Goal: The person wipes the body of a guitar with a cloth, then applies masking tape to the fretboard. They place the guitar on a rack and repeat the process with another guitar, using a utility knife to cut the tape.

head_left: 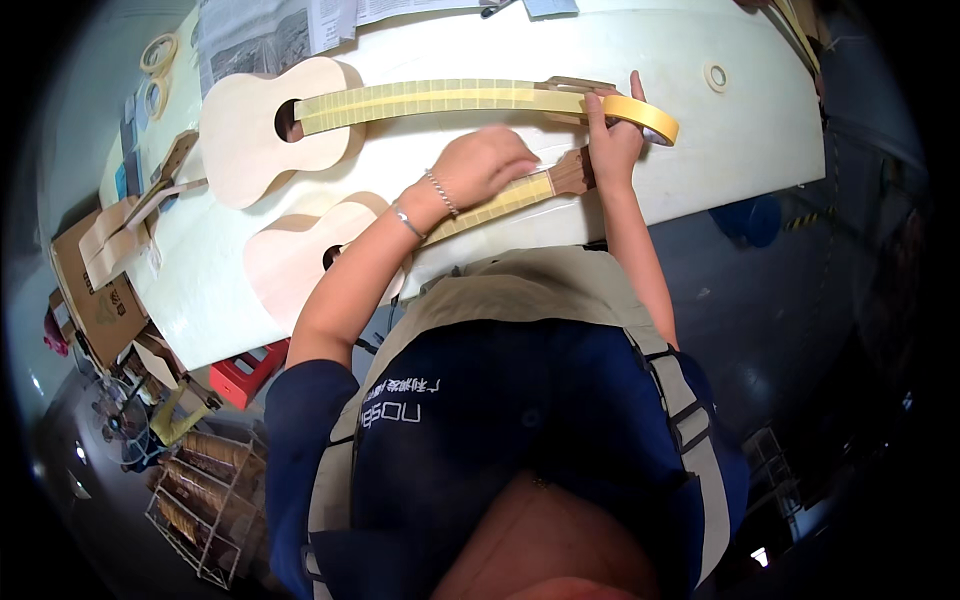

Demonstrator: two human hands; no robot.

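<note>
Right hand holds tape roll at the headstocks; left hand curls over the nearer neck

The person's left hand [485, 165] reaches up from the lower left, elbow bent, wrist over the nearer unfinished guitar [280, 265]. Its fingers are curled inward above that instrument's taped neck, too blurred to tell whether they touch it or pinch anything. The right forearm rises almost straight; the right hand [617, 145] grips a roll of yellow tape [660, 120], one finger extended past the roll and the thumb beside the farther guitar's headstock.

The farther guitar [240, 130] lies on the white table [745, 140], its neck covered in yellow tape that runs toward the roll; whether the two are joined cannot be told. The left forearm crosses the nearer guitar, hiding part of its body and neck, while the right hand covers its headstock's end.

A small tape roll [716, 77] lies beyond the right hand. Newspaper [265, 45] spreads past the farther body; a red stool [245, 375] stands below the table's edge.
</note>
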